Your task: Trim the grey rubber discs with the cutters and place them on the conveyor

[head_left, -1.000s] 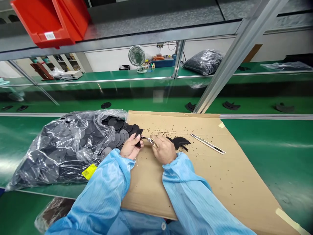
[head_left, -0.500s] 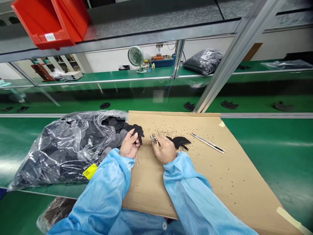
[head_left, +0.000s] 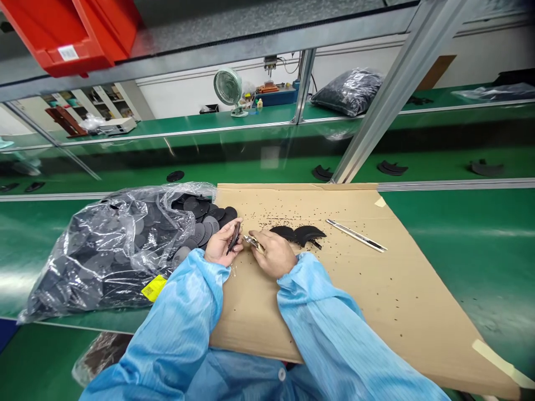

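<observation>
My left hand [head_left: 222, 245] is closed on a black plastic part [head_left: 234, 238], which is turned nearly edge-on. Close to its right, my right hand [head_left: 273, 253] is wrapped round a pair of nippers [head_left: 253, 243] with metal jaws and pale handles. The jaws point at the part; whether they touch it I cannot tell. Curved black parts [head_left: 308, 234] lie on the cardboard sheet [head_left: 334, 301] just beyond my right hand, among scattered black specks. A clear plastic bag [head_left: 108, 245] full of black round pieces spills open beside my left hand.
A utility knife [head_left: 356, 235] lies on the cardboard to the right. Behind the bench, a conveyor belt [head_left: 251, 167] carries several black parts. An aluminium post [head_left: 376, 94] rises at the back right, and a red bin [head_left: 71, 33] sits on the overhead shelf.
My left hand has turned the black part from a broad view to nearly edge-on. My right hand has brought the nippers left, closer to it. The whole view has shifted slightly.
</observation>
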The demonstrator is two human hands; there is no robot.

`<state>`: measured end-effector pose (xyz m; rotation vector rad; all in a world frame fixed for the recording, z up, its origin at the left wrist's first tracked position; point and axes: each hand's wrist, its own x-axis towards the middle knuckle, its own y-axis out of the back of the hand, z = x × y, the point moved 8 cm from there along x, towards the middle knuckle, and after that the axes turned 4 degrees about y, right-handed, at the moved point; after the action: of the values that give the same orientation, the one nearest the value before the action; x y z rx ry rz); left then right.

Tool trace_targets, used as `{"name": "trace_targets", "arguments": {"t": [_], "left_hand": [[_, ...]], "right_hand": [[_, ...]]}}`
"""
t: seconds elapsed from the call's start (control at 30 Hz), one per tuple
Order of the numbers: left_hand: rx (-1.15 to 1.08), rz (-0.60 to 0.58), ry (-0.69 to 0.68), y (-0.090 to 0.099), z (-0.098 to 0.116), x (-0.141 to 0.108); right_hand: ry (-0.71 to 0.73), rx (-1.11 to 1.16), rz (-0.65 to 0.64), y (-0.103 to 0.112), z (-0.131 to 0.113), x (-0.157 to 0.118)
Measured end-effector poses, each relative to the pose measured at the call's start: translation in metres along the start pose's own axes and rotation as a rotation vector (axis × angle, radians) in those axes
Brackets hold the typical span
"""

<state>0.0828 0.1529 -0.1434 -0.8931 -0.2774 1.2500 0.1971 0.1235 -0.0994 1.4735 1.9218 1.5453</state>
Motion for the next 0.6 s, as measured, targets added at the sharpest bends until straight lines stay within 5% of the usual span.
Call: {"name": "trace_targets", "arguments": {"t": [0.6], "left_hand": [[0.177, 0.099, -0.053, 0.0047, -0.0009, -0.0026]], "right_hand": [[-0.002, -0.191, -0.239, -0.0062, -0.0065, 0.0014]]}}
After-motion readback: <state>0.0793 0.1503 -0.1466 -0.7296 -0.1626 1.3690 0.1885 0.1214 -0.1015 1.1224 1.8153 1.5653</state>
